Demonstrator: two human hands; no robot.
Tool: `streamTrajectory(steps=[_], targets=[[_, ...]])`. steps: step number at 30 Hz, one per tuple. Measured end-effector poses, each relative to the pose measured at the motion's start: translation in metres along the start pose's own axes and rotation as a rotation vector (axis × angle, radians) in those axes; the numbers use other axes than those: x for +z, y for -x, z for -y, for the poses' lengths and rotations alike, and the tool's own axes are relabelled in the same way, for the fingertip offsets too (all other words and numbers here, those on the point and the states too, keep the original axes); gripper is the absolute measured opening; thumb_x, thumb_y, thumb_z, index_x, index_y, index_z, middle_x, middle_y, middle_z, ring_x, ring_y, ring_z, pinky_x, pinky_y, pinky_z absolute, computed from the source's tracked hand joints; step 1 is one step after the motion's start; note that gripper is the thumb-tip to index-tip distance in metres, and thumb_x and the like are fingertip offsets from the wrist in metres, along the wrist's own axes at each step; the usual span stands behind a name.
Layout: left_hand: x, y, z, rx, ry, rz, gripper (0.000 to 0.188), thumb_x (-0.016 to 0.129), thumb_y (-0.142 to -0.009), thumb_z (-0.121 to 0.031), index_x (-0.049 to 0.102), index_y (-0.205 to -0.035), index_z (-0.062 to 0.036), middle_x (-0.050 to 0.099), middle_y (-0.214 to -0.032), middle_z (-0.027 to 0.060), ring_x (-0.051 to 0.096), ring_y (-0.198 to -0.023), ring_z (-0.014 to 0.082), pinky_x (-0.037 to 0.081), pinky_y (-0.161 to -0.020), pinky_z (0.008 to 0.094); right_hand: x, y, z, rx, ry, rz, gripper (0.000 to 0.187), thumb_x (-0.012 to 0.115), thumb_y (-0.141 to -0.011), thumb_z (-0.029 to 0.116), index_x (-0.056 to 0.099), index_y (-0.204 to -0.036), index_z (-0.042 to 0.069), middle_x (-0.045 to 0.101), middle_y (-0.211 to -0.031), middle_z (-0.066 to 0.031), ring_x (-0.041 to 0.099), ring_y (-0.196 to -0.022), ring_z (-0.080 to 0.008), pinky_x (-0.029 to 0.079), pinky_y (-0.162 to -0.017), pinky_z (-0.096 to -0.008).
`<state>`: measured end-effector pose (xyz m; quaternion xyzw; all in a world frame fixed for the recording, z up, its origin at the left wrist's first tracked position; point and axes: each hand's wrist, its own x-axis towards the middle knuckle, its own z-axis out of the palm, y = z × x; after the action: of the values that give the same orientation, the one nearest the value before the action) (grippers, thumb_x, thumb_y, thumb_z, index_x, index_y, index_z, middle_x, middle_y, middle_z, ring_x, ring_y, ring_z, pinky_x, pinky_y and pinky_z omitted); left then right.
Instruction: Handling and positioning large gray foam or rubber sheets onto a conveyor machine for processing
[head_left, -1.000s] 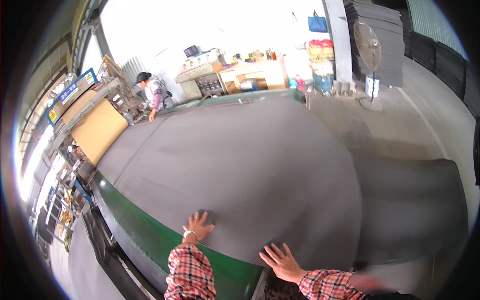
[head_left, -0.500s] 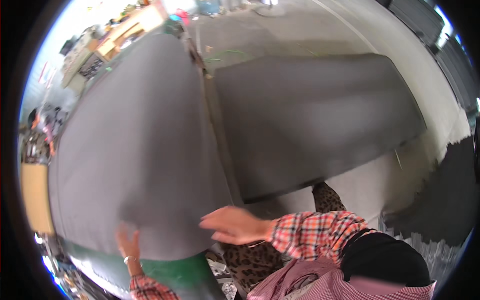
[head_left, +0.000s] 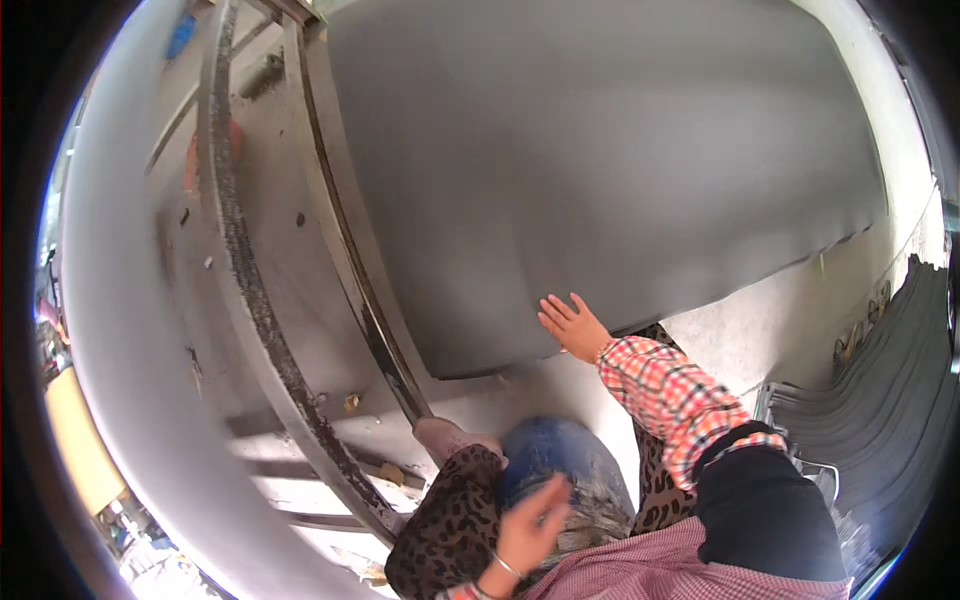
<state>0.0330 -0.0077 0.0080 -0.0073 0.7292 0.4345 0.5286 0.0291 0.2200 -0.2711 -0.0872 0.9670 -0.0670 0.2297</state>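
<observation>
A large grey sheet [head_left: 620, 170] lies flat ahead of me and fills the upper middle of the view. My right hand [head_left: 572, 326], in a red checked sleeve, rests flat on the sheet's near edge with its fingers spread and grips nothing. My left hand [head_left: 528, 532] is blurred and hangs low over my blue-jeaned knee [head_left: 560, 462]. Its fingers are apart, it holds nothing, and a bracelet shows at the wrist. Leopard-print cloth [head_left: 450, 520] lies beside that knee.
A second grey sheet [head_left: 115, 300] curves down the left side. Between the two sheets run a dark metal rail [head_left: 250, 290] and a pale dusty frame with bits of debris. A stack of dark sheets [head_left: 885, 390] stands at the right on the pale floor [head_left: 760, 330].
The view has swung down and to the right. My right hand went from mid-air onto the right sheet's near edge. My left hand left the left sheet and dropped toward my knee.
</observation>
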Motion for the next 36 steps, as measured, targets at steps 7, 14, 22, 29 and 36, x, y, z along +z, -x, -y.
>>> streamTrajectory(steps=[7, 14, 22, 29, 36], targets=[[-0.067, -0.187, 0.089, -0.284, 0.125, -0.699, 0.068, 0.065, -0.081, -0.023, 0.030, -0.135, -0.0013, 0.036, -0.136, 0.0169, 0.038, -0.123, 0.0224, 0.031, -0.100, 0.0343, -0.003, 0.008, -0.045, -0.160, -0.245, -0.096, 0.075, 0.066, -0.067, 0.047, 0.041, -0.130, 0.015, 0.030, -0.141, -0.0062, 0.027, -0.130, -0.0200, 0.023, -0.104, -0.0454], [-0.153, -0.272, 0.156, -0.312, 0.283, -0.671, 0.076, 0.066, -0.079, -0.031, 0.027, -0.136, 0.0008, 0.029, -0.140, 0.0201, 0.034, -0.126, 0.0279, 0.028, -0.101, 0.0326, -0.009, 0.001, -0.036, -0.164, -0.262, -0.065, 0.069, 0.066, -0.071, 0.045, 0.042, -0.129, 0.016, 0.030, -0.140, -0.0066, 0.028, -0.129, -0.0200, 0.021, -0.104, -0.0464], [-0.152, -0.264, 0.124, -0.335, -0.074, -0.716, 0.070, 0.070, -0.075, -0.033, 0.042, -0.125, 0.0070, 0.047, -0.127, 0.0188, 0.043, -0.119, 0.0270, 0.031, -0.099, 0.0319, -0.007, 0.008, -0.036, -0.141, -0.346, -0.135, 0.072, 0.067, -0.072, 0.041, 0.037, -0.132, 0.014, 0.029, -0.140, -0.0091, 0.026, -0.131, -0.0215, 0.018, -0.105, -0.0493], [-0.112, -0.218, -0.122, 0.388, 0.123, -0.514, 0.059, 0.065, -0.079, -0.020, 0.042, -0.126, 0.0070, 0.060, -0.101, 0.0154, 0.057, -0.087, 0.0171, 0.044, -0.079, 0.0242, -0.057, 0.073, -0.065, 0.203, -0.492, -0.208, 0.085, 0.072, -0.067, 0.033, 0.028, -0.136, 0.008, 0.029, -0.140, -0.0144, 0.027, -0.131, -0.0271, 0.021, -0.103, -0.0511], [-0.162, -0.162, -0.190, 0.221, -0.713, -0.914, 0.058, 0.064, -0.074, -0.028, 0.048, -0.123, 0.0002, 0.057, -0.110, 0.0240, 0.055, -0.103, 0.0352, 0.043, -0.090, 0.0397, -0.151, 0.125, -0.084, 0.295, -0.594, -0.357, 0.039, 0.061, -0.079, 0.024, 0.054, -0.114, 0.009, 0.057, -0.114, -0.0118, 0.051, -0.109, -0.0289, 0.040, -0.090, -0.0387]])
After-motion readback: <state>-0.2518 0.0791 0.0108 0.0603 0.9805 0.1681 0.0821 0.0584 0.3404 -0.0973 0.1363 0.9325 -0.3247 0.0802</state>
